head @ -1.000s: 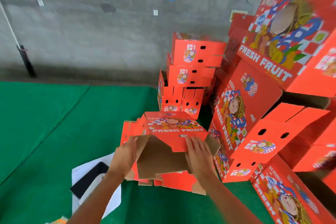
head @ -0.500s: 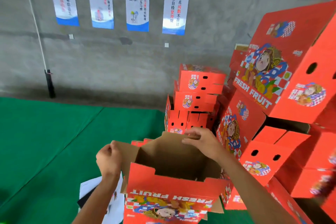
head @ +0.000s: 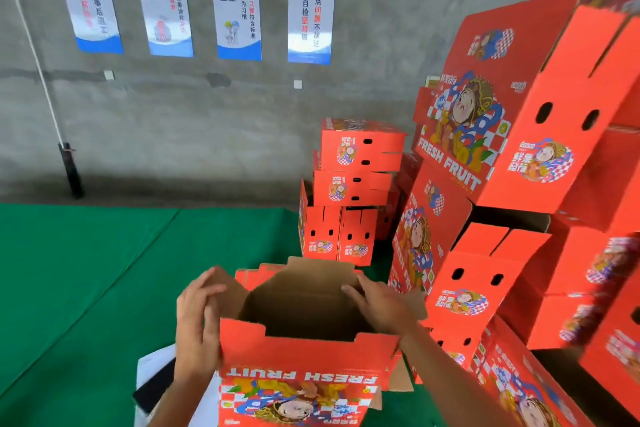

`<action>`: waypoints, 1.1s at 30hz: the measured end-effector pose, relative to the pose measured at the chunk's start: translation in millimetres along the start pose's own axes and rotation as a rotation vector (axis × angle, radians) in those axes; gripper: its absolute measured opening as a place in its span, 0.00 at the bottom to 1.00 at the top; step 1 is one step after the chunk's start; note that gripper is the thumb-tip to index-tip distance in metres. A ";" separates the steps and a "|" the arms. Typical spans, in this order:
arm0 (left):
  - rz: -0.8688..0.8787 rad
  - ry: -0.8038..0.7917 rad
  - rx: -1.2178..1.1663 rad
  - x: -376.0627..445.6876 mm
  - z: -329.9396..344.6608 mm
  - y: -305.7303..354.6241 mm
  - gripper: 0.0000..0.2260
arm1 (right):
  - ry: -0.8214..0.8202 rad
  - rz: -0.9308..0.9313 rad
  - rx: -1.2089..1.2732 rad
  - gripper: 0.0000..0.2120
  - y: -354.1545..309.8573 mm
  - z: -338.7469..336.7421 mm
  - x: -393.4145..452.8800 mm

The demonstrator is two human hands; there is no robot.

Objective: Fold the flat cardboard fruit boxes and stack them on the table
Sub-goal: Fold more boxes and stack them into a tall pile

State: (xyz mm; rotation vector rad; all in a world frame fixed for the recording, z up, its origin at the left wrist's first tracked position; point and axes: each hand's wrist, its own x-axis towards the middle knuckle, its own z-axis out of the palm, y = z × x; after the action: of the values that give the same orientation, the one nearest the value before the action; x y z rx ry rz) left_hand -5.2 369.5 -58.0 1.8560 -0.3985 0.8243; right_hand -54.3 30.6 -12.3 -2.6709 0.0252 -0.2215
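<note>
You have the half-formed box (head: 304, 350) standing open-side up at 6 o'clock on the green counter (head: 86, 270), with your left hand (head: 195, 326) gripping its left end flap, fingers curled over the edge, and your right hand (head: 379, 308) lying on the right flap, fingers nearly straight. Push both end flaps inward together along their creases, keeping the walls square so the box does not skew. The folded boxes (head: 349, 191) are stacked at 1 o'clock.
</note>
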 end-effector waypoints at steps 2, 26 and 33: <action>-0.144 -0.022 -0.131 -12.5 -0.2 0.3 0.20 | -0.026 0.010 0.036 0.22 1.9 -2.1 4.8; -0.088 -0.252 0.227 2.7 48.7 39.3 0.43 | 0.152 0.125 0.380 0.16 10.4 -40.3 3.5; 0.112 -0.462 0.255 -6.6 51.6 41.2 0.32 | 0.289 -0.028 0.422 0.06 3.9 8.0 -30.9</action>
State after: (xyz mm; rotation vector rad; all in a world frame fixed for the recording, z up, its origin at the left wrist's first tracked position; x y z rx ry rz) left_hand -16.3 305.0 -47.4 2.2825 -0.7177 0.5297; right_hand -83.5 32.4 -25.7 -2.2025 0.0278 -0.5549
